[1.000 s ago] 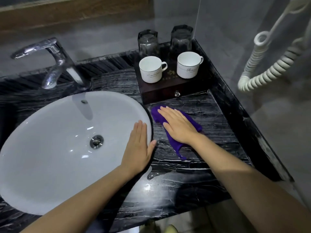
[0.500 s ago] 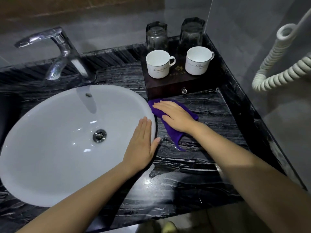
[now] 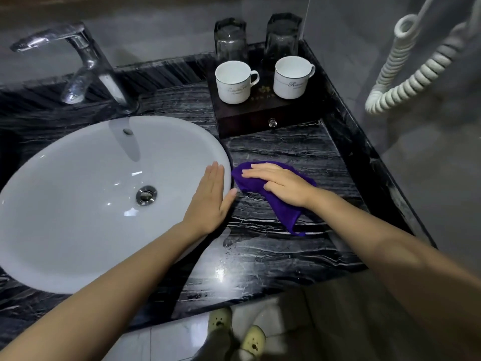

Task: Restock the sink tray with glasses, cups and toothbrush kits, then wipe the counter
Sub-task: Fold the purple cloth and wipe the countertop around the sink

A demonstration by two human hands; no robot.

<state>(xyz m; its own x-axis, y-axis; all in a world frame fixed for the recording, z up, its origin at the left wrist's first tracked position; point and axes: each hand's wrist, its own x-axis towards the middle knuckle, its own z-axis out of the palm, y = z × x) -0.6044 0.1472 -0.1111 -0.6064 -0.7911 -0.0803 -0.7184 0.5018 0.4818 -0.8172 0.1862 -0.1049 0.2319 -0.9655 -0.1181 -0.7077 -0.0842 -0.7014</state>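
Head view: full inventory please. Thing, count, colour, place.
glasses: 2, clear, back of the tray
cups: 2, white, front of the tray
tray: 1, dark brown, back right of the counter
sink: 1, white, left
tap: 1, chrome, behind the sink
cloth: 1, purple, on the counter, right of the sink
counter: 1, black, veined
coiled cord: 1, off-white, right wall
slippers: 2, pale yellow, floor
left hand: flat on the sink rim
right hand: flat on the cloth
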